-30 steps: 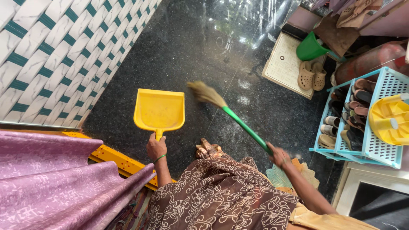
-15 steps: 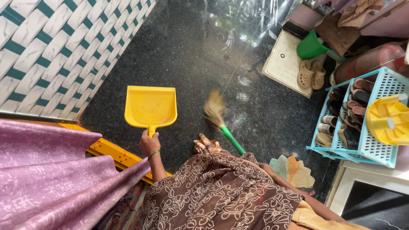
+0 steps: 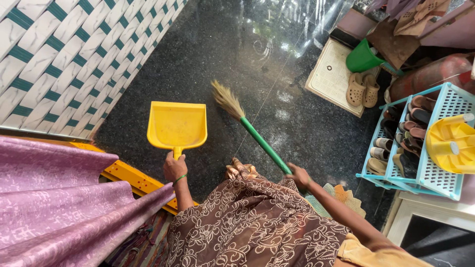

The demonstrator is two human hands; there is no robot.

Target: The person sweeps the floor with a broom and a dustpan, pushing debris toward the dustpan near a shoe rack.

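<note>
A yellow dustpan [image 3: 177, 124] lies flat on the dark speckled floor [image 3: 222, 54], and my left hand [image 3: 175, 167] grips its short handle. My right hand [image 3: 299, 176] holds the green handle of a broom [image 3: 250, 130]. The broom's straw head reaches out past the dustpan's right front corner and rests on the floor. My bare foot [image 3: 240, 171] shows between the two hands, under a brown patterned skirt.
A white and green tiled wall [image 3: 59, 64] runs along the left. A purple curtain [image 3: 59, 198] and a yellow threshold [image 3: 133, 180] lie at lower left. A blue shoe rack [image 3: 435, 168] with sandals, a yellow stool [image 3: 452, 143], a green jug [image 3: 363, 58] and tan clogs [image 3: 362, 89] crowd the right.
The broom head, pulled back near my foot half a second ago, has swung forward and left beside the dustpan. My right hand has come back into view. The dustpan has barely shifted.
</note>
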